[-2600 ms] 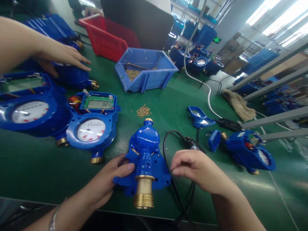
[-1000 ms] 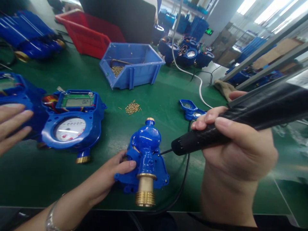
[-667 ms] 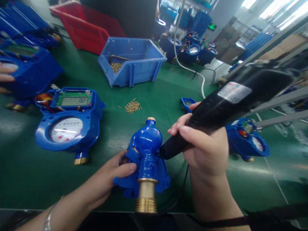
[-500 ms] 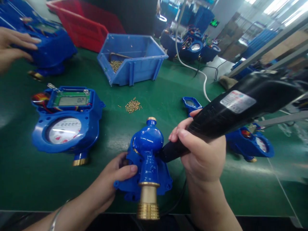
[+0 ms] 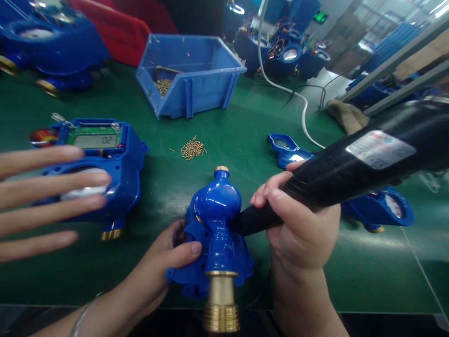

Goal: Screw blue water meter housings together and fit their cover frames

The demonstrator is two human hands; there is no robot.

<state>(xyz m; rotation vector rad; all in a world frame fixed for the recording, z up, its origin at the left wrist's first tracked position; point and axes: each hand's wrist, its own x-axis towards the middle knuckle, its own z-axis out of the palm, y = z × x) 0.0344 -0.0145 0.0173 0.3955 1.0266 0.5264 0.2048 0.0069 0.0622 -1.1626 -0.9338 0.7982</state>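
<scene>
A blue water meter (image 5: pixel 219 210) with a threaded brass end lies face down near the table's front edge. My left hand (image 5: pixel 175 257) is closed on its left side, the thumb on top. Wrapped round a black electric screwdriver (image 5: pixel 336 161) is my right hand (image 5: pixel 301 220). The screwdriver's nose meets the meter's right side beside the pipe; its bit is hidden there. Beyond the meter lies a small pile of brass screws (image 5: pixel 192 148).
A co-worker's spread hand (image 5: pixel 63 201) reaches over another water meter (image 5: pixel 129 164) with a display at left. Behind the screws stands a blue bin (image 5: pixel 206 96), beside a red bin (image 5: pixel 122 35). A blue cover (image 5: pixel 286 149) and another meter (image 5: pixel 382 208) lie at right.
The co-worker's hand has moved from the far-left meter down over the nearer left one. My hands keep their grip on the meter and screwdriver; the view has shifted slightly.
</scene>
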